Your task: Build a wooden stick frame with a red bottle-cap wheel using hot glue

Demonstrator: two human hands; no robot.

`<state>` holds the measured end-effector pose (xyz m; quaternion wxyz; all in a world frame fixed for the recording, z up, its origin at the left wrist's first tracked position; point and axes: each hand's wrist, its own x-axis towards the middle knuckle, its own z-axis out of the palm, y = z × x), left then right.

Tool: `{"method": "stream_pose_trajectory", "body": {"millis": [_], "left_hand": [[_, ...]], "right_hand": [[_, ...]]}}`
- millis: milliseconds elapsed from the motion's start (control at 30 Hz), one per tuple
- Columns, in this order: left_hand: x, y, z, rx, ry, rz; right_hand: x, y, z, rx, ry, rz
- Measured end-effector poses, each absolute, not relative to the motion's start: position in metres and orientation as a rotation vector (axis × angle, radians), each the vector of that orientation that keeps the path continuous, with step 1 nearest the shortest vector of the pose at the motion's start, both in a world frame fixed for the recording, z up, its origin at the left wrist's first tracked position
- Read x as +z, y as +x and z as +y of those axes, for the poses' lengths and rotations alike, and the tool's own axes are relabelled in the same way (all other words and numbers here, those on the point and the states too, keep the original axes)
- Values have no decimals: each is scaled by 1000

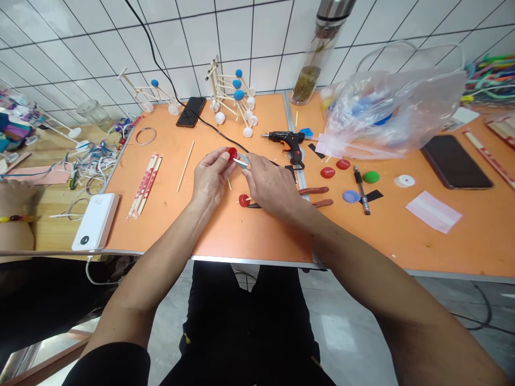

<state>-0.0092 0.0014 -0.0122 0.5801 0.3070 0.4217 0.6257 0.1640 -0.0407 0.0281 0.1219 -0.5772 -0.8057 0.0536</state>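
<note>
Between the fingertips of my left hand (212, 174) is a red bottle cap (232, 154), held just above the orange table. My right hand (269, 182) grips a small grey blade (242, 160), its tip at the cap; the handle is hidden in my palm. Under my right hand lie pliers with reddish-brown handles (316, 197), partly covered. Another red cap (243, 200) with a thin stick through it rests by their dark end. A wooden stick (185, 166) and a wrapped bundle of chopsticks (147, 185) lie left of my left hand.
A black glue gun (285, 140) lies beyond my right hand. Stick models with caps (231, 99) stand by the tiled wall, near a phone (191, 111). To the right are loose caps, a pen (361, 190) and a plastic bag (386, 112). A person's arm (16, 220) rests at far left.
</note>
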Motion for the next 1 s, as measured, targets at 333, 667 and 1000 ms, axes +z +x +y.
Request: {"method": "stream_pose_trajectory", "body": {"millis": [333, 667, 1000], "left_hand": [[-11, -6, 0, 1454, 685, 987], [-11, -6, 0, 1459, 673, 967], [-12, -6, -1, 1462, 693, 994]], "right_hand": [[25, 165, -42, 167, -1653, -2338], [27, 165, -42, 200, -1667, -2348], [27, 165, -42, 212, -1687, -2358]]}}
